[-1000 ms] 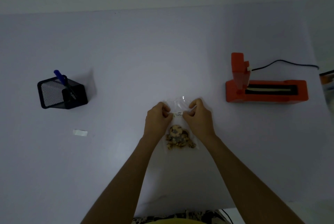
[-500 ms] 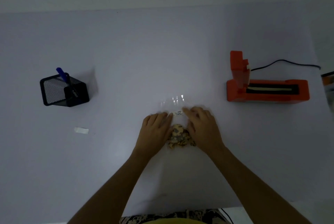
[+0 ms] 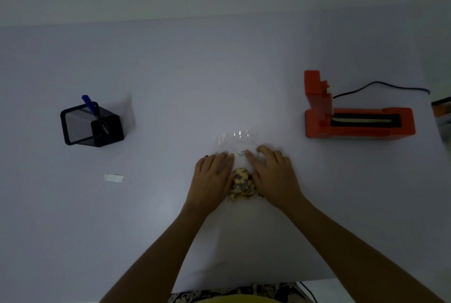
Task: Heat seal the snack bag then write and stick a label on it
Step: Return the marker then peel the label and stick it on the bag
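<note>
A clear snack bag holding brown-and-cream snacks lies flat on the white table in front of me. A small white written label sits across the bag above the snacks. My left hand lies flat on the bag's left side, fingers apart, fingertips at the label's left end. Flat on the right side rests my right hand, its fingertips at the label's right end. Neither hand grips anything. The orange heat sealer stands at the right with its lid raised.
A black mesh pen holder with a blue pen stands at the left. A small white strip of paper lies in front of it. The sealer's black cable runs to the right edge. The table's near edge is by my body.
Both hands went from pinching the label's ends above the bag to lying flat on the bag, pressing the label down. The bag now lies flatter on the table.
</note>
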Tool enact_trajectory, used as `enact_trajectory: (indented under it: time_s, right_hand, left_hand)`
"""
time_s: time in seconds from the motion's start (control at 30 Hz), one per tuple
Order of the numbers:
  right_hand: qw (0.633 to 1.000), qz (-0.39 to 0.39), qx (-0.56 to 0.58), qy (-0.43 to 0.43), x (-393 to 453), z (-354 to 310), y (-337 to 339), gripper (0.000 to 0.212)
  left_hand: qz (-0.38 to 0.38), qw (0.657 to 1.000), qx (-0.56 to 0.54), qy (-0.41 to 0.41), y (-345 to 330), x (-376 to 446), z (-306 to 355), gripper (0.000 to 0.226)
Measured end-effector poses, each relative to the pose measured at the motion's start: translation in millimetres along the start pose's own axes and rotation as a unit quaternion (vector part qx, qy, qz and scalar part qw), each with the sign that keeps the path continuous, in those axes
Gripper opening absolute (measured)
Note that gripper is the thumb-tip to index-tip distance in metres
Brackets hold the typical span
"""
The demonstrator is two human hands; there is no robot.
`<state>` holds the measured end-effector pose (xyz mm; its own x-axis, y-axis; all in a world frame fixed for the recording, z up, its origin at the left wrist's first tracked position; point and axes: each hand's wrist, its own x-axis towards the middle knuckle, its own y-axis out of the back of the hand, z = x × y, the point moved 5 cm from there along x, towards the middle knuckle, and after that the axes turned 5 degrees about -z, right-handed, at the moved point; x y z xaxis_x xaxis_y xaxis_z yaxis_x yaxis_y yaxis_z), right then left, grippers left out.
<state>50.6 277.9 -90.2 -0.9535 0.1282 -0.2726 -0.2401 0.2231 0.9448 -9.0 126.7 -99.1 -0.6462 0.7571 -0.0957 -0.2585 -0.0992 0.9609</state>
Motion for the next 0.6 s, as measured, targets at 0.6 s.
enact_trajectory:
  time_s: [0.6]
  right_hand:
    - [0.988, 0.010, 0.155, 0.006, -54.3, -2.1, -27.8, 0.085]
  left_hand:
    - [-0.086, 0.992, -0.034, 0.084, -8.1, -48.9, -0.6, 0.075]
